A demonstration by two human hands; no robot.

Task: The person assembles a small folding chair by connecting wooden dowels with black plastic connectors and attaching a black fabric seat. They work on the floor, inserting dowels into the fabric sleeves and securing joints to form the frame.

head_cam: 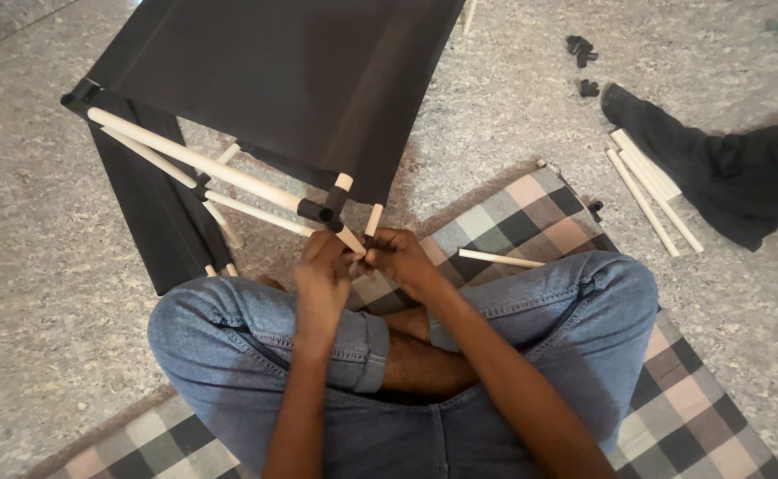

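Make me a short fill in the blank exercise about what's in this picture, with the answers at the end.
1. Both hands, left hand and right hand, meet at the end of a white ____.
2. The frame carries ____ fabric.
3. The person sits on a ____ mat.
4. Loose rods lie on the ____.

Answers: rod, black, checked, floor
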